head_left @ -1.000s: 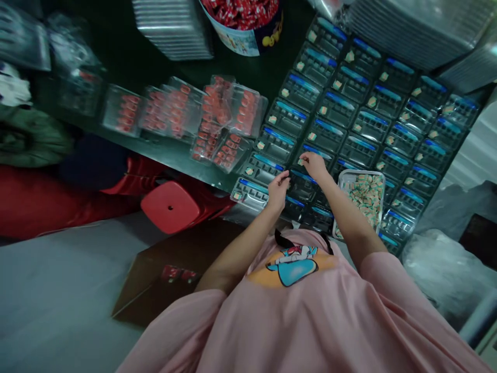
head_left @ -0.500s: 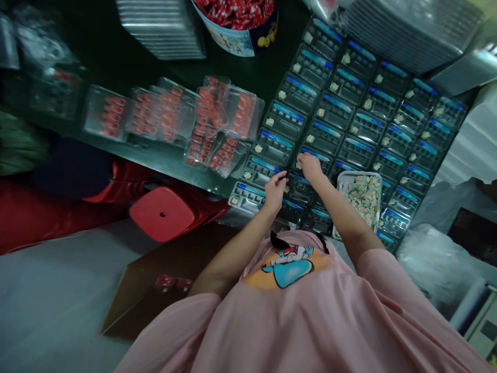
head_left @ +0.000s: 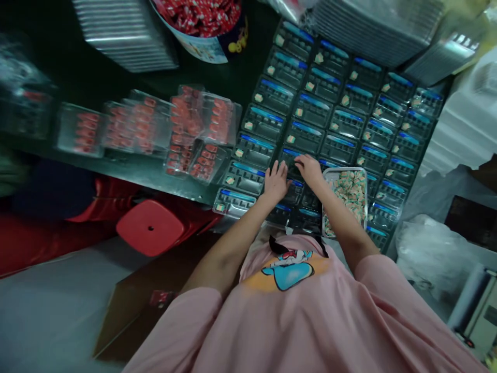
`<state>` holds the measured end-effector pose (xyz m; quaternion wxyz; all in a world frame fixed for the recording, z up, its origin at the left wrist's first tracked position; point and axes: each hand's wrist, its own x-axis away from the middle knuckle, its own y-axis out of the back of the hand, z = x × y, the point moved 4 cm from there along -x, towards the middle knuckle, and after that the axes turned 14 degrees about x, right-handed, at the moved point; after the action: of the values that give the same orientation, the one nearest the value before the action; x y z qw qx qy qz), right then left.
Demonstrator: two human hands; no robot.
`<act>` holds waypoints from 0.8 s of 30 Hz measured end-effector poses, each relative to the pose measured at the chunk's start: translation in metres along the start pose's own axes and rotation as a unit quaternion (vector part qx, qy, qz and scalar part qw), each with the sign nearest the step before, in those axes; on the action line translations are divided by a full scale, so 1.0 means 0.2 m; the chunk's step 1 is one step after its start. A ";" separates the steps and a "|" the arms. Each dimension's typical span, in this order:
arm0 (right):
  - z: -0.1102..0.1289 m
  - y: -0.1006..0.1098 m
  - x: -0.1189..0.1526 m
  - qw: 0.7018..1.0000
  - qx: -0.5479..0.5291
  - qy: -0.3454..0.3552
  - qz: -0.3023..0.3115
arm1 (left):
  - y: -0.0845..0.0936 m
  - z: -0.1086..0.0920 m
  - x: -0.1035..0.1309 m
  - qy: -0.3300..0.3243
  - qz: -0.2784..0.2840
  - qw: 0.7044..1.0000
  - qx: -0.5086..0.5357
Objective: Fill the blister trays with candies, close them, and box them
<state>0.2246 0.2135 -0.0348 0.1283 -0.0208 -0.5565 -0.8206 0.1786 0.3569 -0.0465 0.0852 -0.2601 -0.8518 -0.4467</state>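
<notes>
Rows of clear plastic trays (head_left: 306,133), each with a blue stick, cover the right part of the dark table. Most of them hold a small green-and-tan piece (head_left: 290,139) at one end. My left hand (head_left: 276,181) rests over the near trays with its fingers spread, holding nothing. Just right of it, my right hand (head_left: 308,167) is bent over a tray with fingers pressed together; whatever is between them is too small to name. A white-rimmed container (head_left: 351,192) full of the same small pieces sits beside my right forearm.
Clear packs with red pieces (head_left: 145,124) lie at left. Behind them stand stacked plastic trays (head_left: 124,36) and a tub of red packets (head_left: 202,20). More stacked trays (head_left: 373,26) are at the back right. A red stool (head_left: 150,228) is below the table's left edge.
The view has shifted, so most table items appear further left. My left hand has opened flatter, its fingers now spread. My right hand stays bent over the trays.
</notes>
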 end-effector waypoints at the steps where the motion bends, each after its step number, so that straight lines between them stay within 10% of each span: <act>1: -0.09 0.05 0.06 0.999 -0.015 -0.018 -0.028 | -0.01 0.00 -0.01 0.002 0.004 1.000 -0.010; 10: -0.96 0.33 0.83 0.957 0.054 -0.255 -0.130 | 0.03 -0.06 -0.01 0.013 -0.049 0.998 0.025; 14: -1.07 0.25 0.97 0.954 0.064 -0.289 -0.053 | -0.13 -0.25 0.09 0.002 -0.094 0.969 0.229; 20: -1.10 0.19 1.01 0.955 0.044 -0.291 -0.040 | -0.61 -0.49 0.23 0.179 -0.007 0.814 0.553; 24: -1.13 0.17 1.02 0.951 -0.003 -0.308 -0.033 | -0.68 -0.52 0.21 0.195 -0.036 0.790 0.580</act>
<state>0.0605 -0.0438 -0.0532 -0.0767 -0.2547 -0.5670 -0.7796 0.0627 0.2247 -0.0666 0.3681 -0.0379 -0.9249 0.0869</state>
